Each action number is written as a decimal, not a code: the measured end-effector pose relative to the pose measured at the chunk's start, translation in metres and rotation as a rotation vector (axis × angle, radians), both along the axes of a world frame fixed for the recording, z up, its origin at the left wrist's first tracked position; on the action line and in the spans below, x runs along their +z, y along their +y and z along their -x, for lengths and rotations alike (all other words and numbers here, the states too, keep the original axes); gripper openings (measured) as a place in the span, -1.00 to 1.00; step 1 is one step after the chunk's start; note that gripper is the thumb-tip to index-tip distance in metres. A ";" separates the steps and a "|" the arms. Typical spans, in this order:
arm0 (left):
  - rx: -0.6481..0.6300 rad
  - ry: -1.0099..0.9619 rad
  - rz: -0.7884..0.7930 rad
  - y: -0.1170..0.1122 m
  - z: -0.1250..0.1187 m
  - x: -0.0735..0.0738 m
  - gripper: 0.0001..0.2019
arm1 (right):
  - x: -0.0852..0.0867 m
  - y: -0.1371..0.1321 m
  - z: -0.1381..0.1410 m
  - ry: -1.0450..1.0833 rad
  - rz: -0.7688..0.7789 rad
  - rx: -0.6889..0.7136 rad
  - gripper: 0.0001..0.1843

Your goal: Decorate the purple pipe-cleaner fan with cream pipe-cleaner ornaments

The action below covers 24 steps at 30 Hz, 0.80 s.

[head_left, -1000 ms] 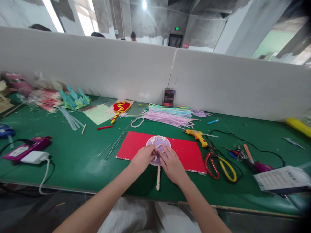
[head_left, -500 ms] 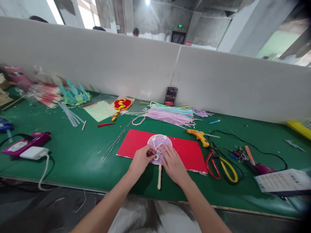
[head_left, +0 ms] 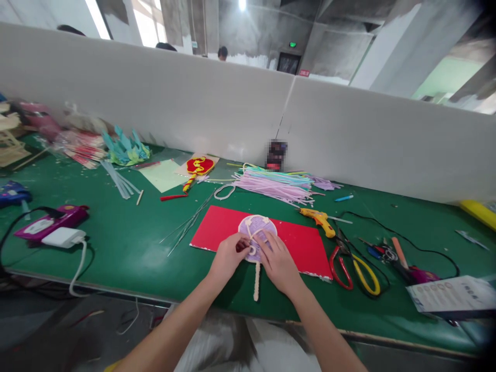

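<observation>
A round lilac fan (head_left: pixel 256 224) made of fuzzy stems, with a cream rim and cream decorations, lies on a red board (head_left: pixel 306 245). Its twisted cream handle (head_left: pixel 256 284) points toward me past the board's near edge. My left hand (head_left: pixel 233 254) is at the fan's left side, thumb and fingers pinched together beside a small cream curl (head_left: pixel 253 250); whatever they grip is too small to make out. Flat across the right part of the fan rests my right hand (head_left: pixel 277 258), its fingers stretched out and pressing on the surface.
Right of the board lie a yellow glue gun (head_left: pixel 320 219), red-and-yellow-handled pliers (head_left: pixel 349 266) and a white box (head_left: pixel 453 295). Behind it are a pile of pipe cleaners (head_left: pixel 271 186) and a red-and-yellow fan (head_left: pixel 199 165). Thin wires (head_left: pixel 188 227) and a purple power strip (head_left: pixel 54 222) are left.
The view has shifted slightly, so the table things appear a little farther right. My left fingers have drawn slightly apart from the cream curl; my right hand stays on the fan.
</observation>
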<state>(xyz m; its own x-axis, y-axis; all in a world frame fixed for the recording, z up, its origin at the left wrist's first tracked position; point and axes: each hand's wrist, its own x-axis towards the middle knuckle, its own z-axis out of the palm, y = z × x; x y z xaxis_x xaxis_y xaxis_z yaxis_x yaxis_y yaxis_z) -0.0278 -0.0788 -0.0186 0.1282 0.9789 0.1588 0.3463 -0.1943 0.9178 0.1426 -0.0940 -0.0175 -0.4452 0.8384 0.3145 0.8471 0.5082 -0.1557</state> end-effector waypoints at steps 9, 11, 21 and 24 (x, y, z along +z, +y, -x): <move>-0.006 0.013 -0.017 -0.001 0.001 -0.002 -0.84 | -0.003 0.000 0.000 0.012 -0.018 0.002 -0.55; -0.004 0.028 -0.034 -0.001 0.001 -0.002 -0.85 | -0.003 0.000 0.000 0.017 -0.017 -0.001 -0.55; -0.021 0.113 -0.181 -0.003 0.002 0.003 -0.90 | -0.002 -0.002 0.001 0.043 -0.024 -0.044 -0.54; -0.021 0.131 -0.218 -0.004 0.002 0.004 -0.90 | -0.001 -0.003 0.001 0.058 -0.024 -0.049 -0.54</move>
<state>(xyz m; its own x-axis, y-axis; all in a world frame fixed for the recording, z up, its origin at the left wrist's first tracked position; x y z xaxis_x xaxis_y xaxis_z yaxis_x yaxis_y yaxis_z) -0.0300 -0.0825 -0.0142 0.1813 0.9204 0.3464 0.4532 -0.3907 0.8012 0.1417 -0.0968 -0.0186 -0.3843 0.8507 0.3586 0.8608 0.4706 -0.1939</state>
